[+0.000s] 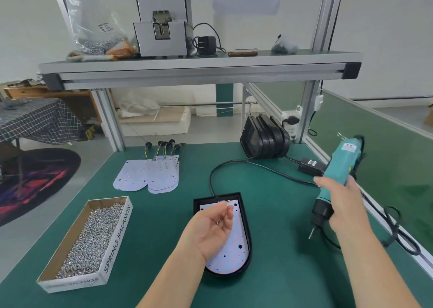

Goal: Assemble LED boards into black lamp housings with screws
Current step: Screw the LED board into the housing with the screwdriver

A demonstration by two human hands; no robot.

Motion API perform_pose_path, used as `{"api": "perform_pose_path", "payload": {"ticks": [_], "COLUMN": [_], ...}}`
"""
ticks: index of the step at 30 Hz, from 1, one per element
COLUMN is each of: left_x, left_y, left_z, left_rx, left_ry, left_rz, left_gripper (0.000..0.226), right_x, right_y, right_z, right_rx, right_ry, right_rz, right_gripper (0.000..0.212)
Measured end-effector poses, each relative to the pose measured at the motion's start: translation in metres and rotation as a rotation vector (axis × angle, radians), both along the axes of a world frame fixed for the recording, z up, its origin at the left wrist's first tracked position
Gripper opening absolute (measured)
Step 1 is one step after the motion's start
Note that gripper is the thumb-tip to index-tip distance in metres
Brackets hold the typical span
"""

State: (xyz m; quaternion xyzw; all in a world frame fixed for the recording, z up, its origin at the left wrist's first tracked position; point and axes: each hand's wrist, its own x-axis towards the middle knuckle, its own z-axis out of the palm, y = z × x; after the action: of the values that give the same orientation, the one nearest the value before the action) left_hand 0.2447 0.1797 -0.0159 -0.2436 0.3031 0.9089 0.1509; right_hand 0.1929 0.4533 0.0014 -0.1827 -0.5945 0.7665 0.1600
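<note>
A black lamp housing (243,216) lies on the green table in front of me with a white LED board (236,244) seated inside it. My left hand (210,228) hovers palm-up over the housing, fingers curled around a few small screws (218,222). My right hand (339,204) grips a teal electric screwdriver (337,174) to the right of the housing, its bit (312,231) pointing down, above the table.
A cardboard box of screws (93,239) sits at the left. Spare LED boards (150,176) with wires lie further back. A stack of black housings (264,136) stands at the back right. The screwdriver's cable (257,167) loops across the table; a shelf (199,68) spans overhead.
</note>
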Motion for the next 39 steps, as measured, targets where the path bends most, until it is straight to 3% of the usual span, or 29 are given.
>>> {"api": "perform_pose_path", "payload": {"ticks": [3,5,11,16,23,29,39], "left_x": [0.000,-0.001,0.000,0.001,0.001,0.006,0.003], "left_y": [0.003,0.003,0.000,0.002,0.002,-0.001,-0.003], "left_z": [-0.001,0.000,-0.003,-0.002,-0.002,-0.001,-0.002], "left_rx": [-0.035,-0.035,-0.041,-0.031,-0.025,-0.028,-0.019], "left_ry": [0.013,0.014,0.007,0.048,0.055,0.045,-0.002], "left_rz": [-0.049,-0.060,0.005,0.051,0.082,0.024,0.008], "left_gripper": [0.001,0.004,0.009,0.003,0.007,0.012,0.011], "right_x": [0.024,0.030,0.024,0.015,0.003,0.000,0.003], "right_y": [-0.026,-0.045,-0.091,-0.102,-0.128,-0.142,-0.159], "right_z": [0.020,0.030,0.052,0.064,0.059,0.055,0.050], "right_rx": [-0.301,-0.448,-0.573,-0.683,-0.430,-0.535,-0.370], "right_ry": [0.221,0.246,0.210,0.181,0.262,0.301,0.346], "right_rz": [0.265,0.383,0.280,0.339,-0.027,-0.067,-0.118], "right_gripper": [0.022,0.021,0.041,0.016,0.024,0.023,0.024]}}
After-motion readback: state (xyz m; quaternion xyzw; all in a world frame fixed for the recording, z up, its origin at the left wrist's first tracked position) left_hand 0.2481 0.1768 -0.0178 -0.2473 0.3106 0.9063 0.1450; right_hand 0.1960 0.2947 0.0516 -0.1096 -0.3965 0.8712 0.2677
